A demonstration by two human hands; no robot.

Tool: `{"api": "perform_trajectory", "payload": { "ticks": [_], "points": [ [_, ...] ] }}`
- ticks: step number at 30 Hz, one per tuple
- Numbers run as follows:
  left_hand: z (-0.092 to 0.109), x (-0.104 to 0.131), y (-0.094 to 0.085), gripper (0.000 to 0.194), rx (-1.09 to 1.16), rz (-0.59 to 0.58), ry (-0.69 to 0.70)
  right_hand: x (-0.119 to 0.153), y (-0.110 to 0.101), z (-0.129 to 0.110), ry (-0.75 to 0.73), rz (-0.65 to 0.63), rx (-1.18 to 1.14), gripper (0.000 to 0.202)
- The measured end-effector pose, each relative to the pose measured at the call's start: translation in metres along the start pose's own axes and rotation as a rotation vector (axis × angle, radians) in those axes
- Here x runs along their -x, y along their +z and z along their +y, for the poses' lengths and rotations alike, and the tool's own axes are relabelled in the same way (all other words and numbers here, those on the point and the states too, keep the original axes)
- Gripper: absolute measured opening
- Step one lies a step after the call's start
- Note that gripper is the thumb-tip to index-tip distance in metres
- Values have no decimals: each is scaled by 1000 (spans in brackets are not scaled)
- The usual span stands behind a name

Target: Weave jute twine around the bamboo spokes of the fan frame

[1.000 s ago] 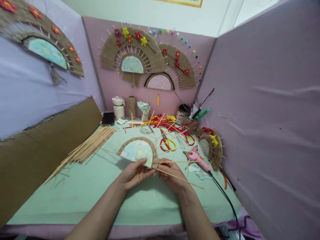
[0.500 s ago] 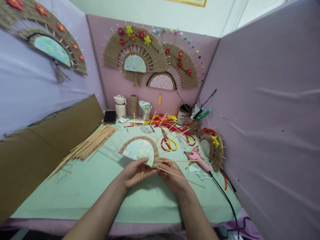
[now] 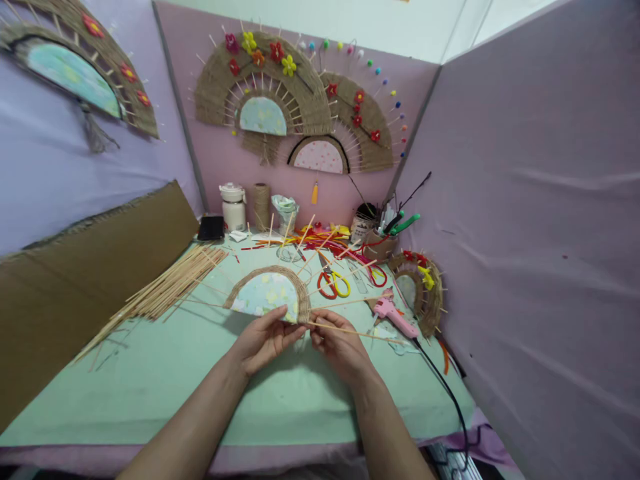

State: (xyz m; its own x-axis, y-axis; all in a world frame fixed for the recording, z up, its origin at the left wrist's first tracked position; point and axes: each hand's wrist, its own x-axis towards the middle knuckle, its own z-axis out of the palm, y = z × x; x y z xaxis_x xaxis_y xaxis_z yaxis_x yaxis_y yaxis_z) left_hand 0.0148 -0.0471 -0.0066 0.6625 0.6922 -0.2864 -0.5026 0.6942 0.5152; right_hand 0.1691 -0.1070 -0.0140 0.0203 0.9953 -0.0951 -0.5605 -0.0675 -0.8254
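A half-round fan piece [image 3: 270, 293], floral cloth with a brown twine rim, is tilted above the green table cover. Thin wooden sticks fan outward from its rim. My left hand [image 3: 265, 339] grips its lower right edge, thumb on the cloth and fingers beneath. At the right end of the rim, my right hand [image 3: 337, 343] pinches the corner by the lowest stick [image 3: 355, 331]; its fingers are curled. Both hands are close together, almost touching.
Loose sticks [image 3: 175, 283] lie at left beside a cardboard panel [image 3: 95, 267]. Behind the piece are scissors [image 3: 334, 283] and coloured stems [image 3: 320, 240]. A pink glue gun [image 3: 395, 317] with a black cord and a small fan [image 3: 420, 293] are at right.
The fan piece and both hands appear slightly further left and higher. The lowest stick lies flatter than before. The whole view has shifted a little.
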Motion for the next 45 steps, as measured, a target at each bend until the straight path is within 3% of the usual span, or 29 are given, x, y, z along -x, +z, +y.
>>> {"api": "perform_trajectory", "payload": {
  "ticks": [9,13,18,27,34,45],
  "points": [
    [-2,1,2,16,-9,11,114,1,-2,5,-263,67,210,14],
    [-6,2,5,16,-51,-11,128,4,1,3,-400,81,346,19],
    [-9,4,4,16,-69,-55,129,3,3,3,-555,112,461,12],
    [-11,3,1,18,-76,-89,113,5,9,9,-635,172,441,6],
    [-9,-2,4,20,-64,-135,59,6,17,8,-682,292,438,2],
    [21,-25,37,33,1,-240,-59,-15,56,-24,-864,433,500,8]
  ]
}}
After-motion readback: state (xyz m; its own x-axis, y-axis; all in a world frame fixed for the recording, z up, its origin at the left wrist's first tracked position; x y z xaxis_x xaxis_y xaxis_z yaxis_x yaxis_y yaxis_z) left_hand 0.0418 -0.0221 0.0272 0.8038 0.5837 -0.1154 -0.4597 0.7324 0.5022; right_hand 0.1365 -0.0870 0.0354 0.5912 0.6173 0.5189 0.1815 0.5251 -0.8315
